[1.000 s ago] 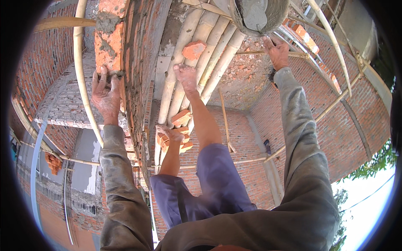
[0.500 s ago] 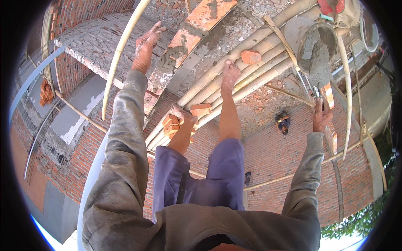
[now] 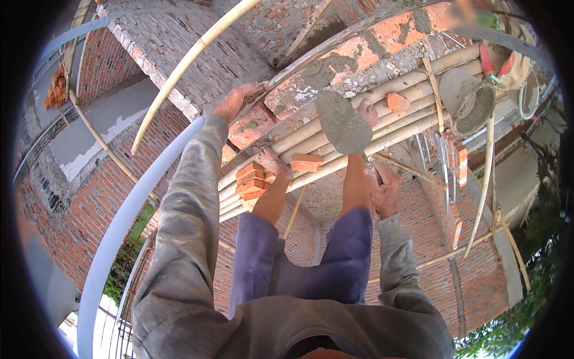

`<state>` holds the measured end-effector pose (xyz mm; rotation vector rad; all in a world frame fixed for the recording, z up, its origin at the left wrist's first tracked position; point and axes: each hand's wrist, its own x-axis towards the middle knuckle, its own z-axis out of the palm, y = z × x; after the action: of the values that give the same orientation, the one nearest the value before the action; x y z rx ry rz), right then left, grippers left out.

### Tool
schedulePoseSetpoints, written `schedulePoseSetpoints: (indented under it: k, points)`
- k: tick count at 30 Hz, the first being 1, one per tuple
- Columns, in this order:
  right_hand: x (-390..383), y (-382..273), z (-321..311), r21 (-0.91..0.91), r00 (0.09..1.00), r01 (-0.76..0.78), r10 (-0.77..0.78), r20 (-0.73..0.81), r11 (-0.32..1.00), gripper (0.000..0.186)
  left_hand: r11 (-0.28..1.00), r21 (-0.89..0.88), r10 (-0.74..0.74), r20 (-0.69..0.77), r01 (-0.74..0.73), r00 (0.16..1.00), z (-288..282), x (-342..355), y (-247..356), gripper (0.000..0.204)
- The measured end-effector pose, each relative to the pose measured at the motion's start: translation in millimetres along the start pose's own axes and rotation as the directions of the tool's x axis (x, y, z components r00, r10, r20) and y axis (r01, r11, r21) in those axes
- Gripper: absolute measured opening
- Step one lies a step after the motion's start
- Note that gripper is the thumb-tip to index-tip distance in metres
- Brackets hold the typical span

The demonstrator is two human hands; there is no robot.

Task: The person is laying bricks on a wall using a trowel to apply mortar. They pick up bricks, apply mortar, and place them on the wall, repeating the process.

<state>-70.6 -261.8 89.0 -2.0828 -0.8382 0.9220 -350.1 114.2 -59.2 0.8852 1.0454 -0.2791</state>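
My right hand [image 3: 384, 191] is closed on the handle of a trowel. Grey wet mortar [image 3: 344, 122] covers the blade, which is held up over the bamboo poles in front of me. At the left, my left hand [image 3: 238, 102] has its fingers stretched out and holds nothing. It is at the near end of a low brick wall [image 3: 359, 52], whose top carries patches of mortar; whether the fingertips touch it I cannot tell. Below that hand is the wall's red brick side [image 3: 253, 124].
I stand barefoot on bamboo poles [image 3: 296, 139]. By my left foot are stacked bricks [image 3: 251, 180] and a single brick [image 3: 307, 162]; a broken brick [image 3: 397, 102] lies farther right. A mortar bucket [image 3: 472, 102] stands at the right. A curved pole [image 3: 197, 54] crosses the upper left.
My right hand has brought the trowel, loaded with mortar, from the bucket leftward to in front of me. My left hand has moved slightly right and lower. The view has shifted.
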Motion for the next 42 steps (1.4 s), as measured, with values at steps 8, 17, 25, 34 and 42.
schedulePoseSetpoints:
  k: [8,17,25,34,42]
  points:
    - [-35.3,-41.2,145.2,-0.155,0.992,-0.126,0.122,-0.039,0.98,0.029,0.992,-0.093,0.099,0.186,-0.083,0.978,7.5,4.7,10.1,0.066]
    - [-62.5,-68.6,264.3,-0.274,0.908,-0.147,0.02,-0.419,0.95,0.035,0.957,-0.047,0.289,0.268,-0.287,0.919,-0.8,3.4,-19.0,0.058]
    - [-71.0,-70.1,295.0,-0.27,0.883,-0.153,0.008,-0.47,0.951,0.037,0.953,-0.294,0.134,0.186,-0.075,0.973,5.4,-15.9,-7.3,0.045]
    - [-70.1,-61.3,258.2,-0.088,0.908,-0.219,0.17,-0.383,0.972,0.033,0.961,0.021,0.263,0.244,-0.277,0.933,8.1,-18.7,-12.0,0.057]
    - [-63.9,-59.6,237.1,0.181,0.916,-0.357,0.381,-0.123,0.916,0.029,0.839,0.208,0.494,0.095,-0.503,0.864,33.7,-43.6,-21.6,0.066]
